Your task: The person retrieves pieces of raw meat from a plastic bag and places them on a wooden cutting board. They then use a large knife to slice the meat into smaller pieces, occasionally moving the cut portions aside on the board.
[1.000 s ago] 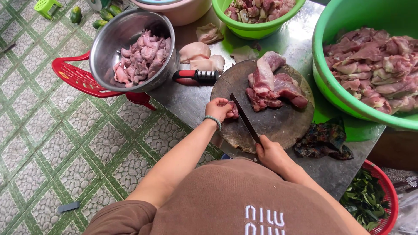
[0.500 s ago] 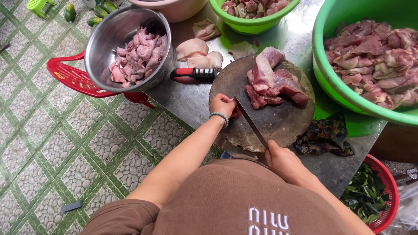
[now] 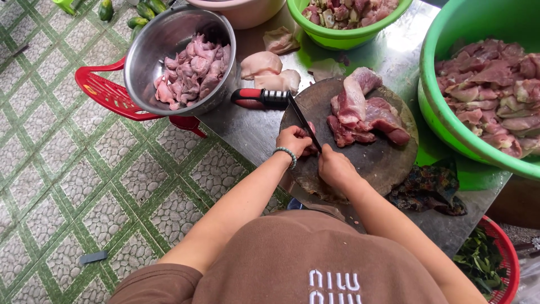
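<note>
My left hand (image 3: pixel 293 139) pinches a small piece of raw meat (image 3: pixel 310 150) at the near left edge of the round dark chopping board (image 3: pixel 382 160). My right hand (image 3: pixel 334 167) grips a knife (image 3: pixel 304 120) whose blade points away from me, right beside the left hand's fingers. A larger pile of red raw meat (image 3: pixel 365 112) lies on the far half of the board.
A steel bowl of pinkish meat pieces (image 3: pixel 179 62) sits on a red plastic stool (image 3: pixel 107 95). A red-and-black sharpener (image 3: pixel 261 97) and pale skin pieces (image 3: pixel 264 70) lie beside the board. Green basins of meat (image 3: pixel 484 84) (image 3: pixel 346 17) stand right and behind. A red basket of leaves (image 3: pixel 484 259) is at lower right.
My right hand slid forward along the board with the knife, so the blade now reaches past the left hand toward the sharpener. The left hand stays on the small meat piece.
</note>
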